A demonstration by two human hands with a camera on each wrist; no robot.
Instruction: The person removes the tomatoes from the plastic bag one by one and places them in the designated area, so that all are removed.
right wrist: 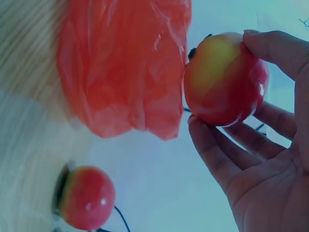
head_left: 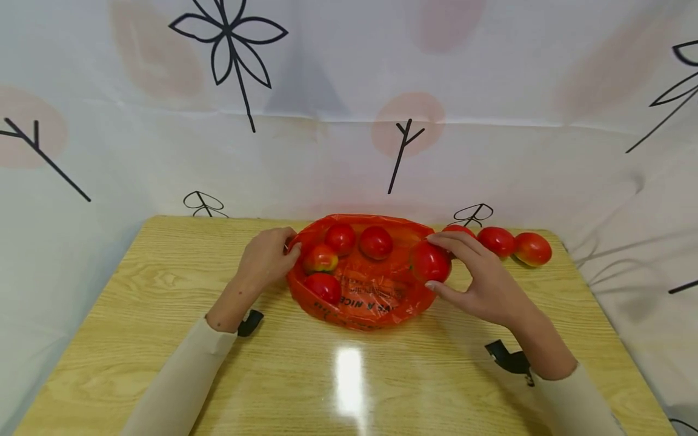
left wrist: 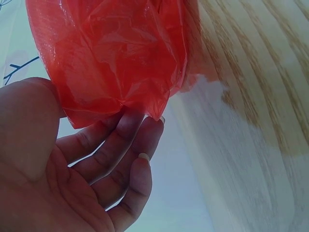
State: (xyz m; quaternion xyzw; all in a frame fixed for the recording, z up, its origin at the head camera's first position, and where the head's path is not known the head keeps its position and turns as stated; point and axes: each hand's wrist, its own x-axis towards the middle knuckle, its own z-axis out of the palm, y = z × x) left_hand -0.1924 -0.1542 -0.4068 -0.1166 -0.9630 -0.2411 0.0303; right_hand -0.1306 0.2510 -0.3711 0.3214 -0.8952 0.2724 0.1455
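Observation:
A red plastic bag [head_left: 376, 275] with printed lettering sits wide open on the table. Inside it lie several shiny red tomatoes [head_left: 375, 243], one of them with a yellow patch. My left hand [head_left: 264, 257] pinches the bag's left rim between thumb and fingers; in the left wrist view the bag's edge [left wrist: 120, 72] hangs over those fingers. Between the thumb and fingertips of my right hand [head_left: 485, 281] is a red-and-yellow tomato [right wrist: 224, 79], held at the bag's right rim. Its dark green stalk end faces the bag in the right wrist view.
Three more tomatoes [head_left: 496, 242] stand in a row at the table's back right, the nearest partly behind my right hand. The wooden table [head_left: 294, 381] meets a patterned white cloth [head_left: 338, 163] at its back. Dark straps [head_left: 508, 358] show by both wrists.

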